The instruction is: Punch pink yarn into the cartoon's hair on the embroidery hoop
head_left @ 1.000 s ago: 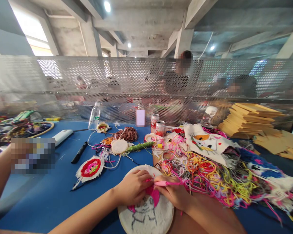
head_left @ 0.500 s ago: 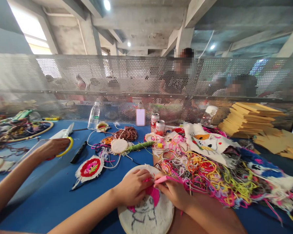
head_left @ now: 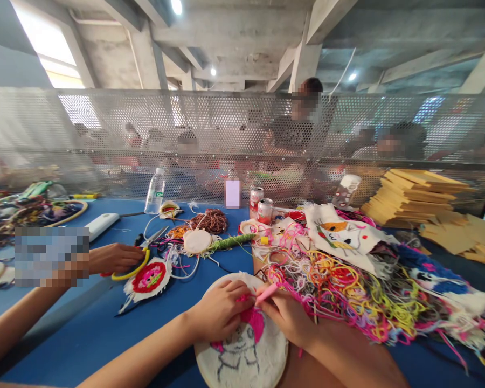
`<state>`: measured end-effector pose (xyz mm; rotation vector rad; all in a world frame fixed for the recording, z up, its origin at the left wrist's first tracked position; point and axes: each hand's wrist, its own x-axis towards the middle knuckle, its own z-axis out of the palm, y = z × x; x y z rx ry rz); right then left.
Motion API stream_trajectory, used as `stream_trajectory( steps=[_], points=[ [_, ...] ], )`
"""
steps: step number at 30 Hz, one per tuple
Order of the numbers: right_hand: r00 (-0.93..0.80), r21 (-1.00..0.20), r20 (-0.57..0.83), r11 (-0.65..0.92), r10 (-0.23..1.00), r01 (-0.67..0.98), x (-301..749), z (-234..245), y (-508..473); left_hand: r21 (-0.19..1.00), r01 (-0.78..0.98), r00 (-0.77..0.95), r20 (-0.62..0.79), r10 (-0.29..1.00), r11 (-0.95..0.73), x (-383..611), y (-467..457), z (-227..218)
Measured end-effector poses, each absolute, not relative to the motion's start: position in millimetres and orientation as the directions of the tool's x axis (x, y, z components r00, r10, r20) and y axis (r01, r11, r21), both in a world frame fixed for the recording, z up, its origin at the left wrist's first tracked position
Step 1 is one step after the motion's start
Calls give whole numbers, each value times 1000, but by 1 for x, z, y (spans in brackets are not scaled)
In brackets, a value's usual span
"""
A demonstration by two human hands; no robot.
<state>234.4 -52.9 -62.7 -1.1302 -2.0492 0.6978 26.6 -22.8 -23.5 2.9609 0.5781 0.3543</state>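
Note:
A round embroidery hoop (head_left: 269,345) with white cloth lies in front of me, tilted toward me. Its cloth carries a dark line drawing of a figure and a patch of bright pink stitching (head_left: 255,323). My left hand (head_left: 218,310) rests across the upper left of the cloth, its fingers laid over the pink area. In my right hand (head_left: 286,312) is a pink punch needle (head_left: 268,292), pinched with its tip end low at the stitching beside my left fingertips. The tip itself is hidden by fingers. Some pink yarn hangs below my right hand.
To my left, another person's hand (head_left: 115,257) holds yellow-handled scissors (head_left: 131,269) near a small red flower piece (head_left: 149,277). A tangled yarn heap (head_left: 339,291) spreads at right. Farther off stand a bottle (head_left: 154,191), cans (head_left: 264,211) and stacked yellow envelopes (head_left: 412,196) before a perforated screen.
The punch needle in my right hand has tipped more upright over the cloth. My left hand stays put. The other person's hand with the scissors has moved right and lower.

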Motion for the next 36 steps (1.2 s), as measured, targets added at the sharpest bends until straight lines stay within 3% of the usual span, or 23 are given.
stream_trajectory(
  steps=[20, 36],
  points=[
    [-408, -621, 258, 473, 876, 624, 230, -56, -56, 160, 354, 906, 187, 380, -921, 27, -21, -25],
    [-409, -622, 224, 453, 885, 639, 230, -52, -56, 202, 355, 901, 186, 391, -913, 26, -21, -23]
  ],
)
